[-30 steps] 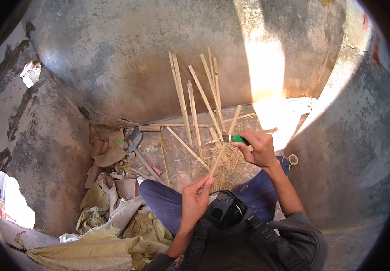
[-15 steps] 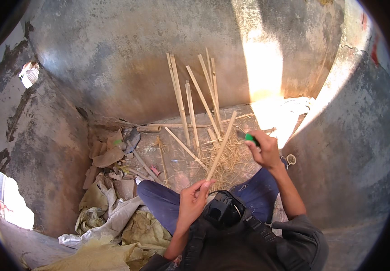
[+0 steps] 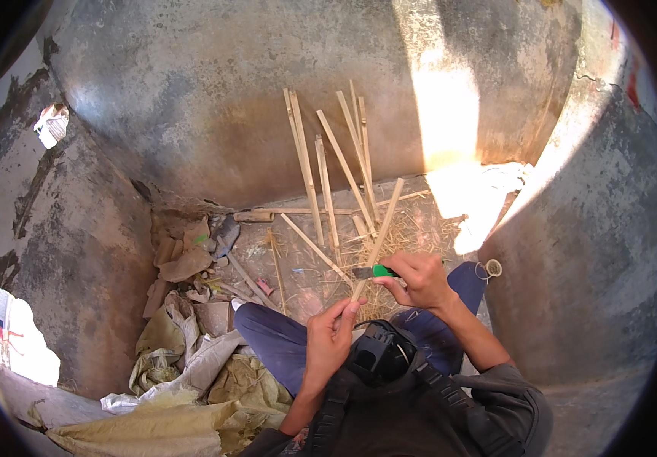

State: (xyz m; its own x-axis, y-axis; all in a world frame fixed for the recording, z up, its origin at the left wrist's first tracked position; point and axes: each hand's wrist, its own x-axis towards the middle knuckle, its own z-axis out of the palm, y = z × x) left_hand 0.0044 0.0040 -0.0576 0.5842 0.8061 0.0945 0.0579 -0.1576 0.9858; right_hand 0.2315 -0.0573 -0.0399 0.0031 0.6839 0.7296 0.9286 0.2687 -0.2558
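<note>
Right hand (image 3: 420,280) dropped, gripping green-handled knife (image 3: 374,271) against bamboo strip (image 3: 378,234); strip points up-right, left hand (image 3: 330,335) pinching base.

Bare concrete floor (image 3: 267,251), dusty, a sunlit patch at right. Dry straw and shavings (image 3: 405,236) scattered mid-floor. Several split bamboo strips (image 3: 309,244) lie flat; others (image 3: 302,152) stand on it, leaning against the wall. Left: cardboard scraps (image 3: 184,263), crumpled sacks (image 3: 191,365). A small ring of cord (image 3: 490,268) at right.
</note>
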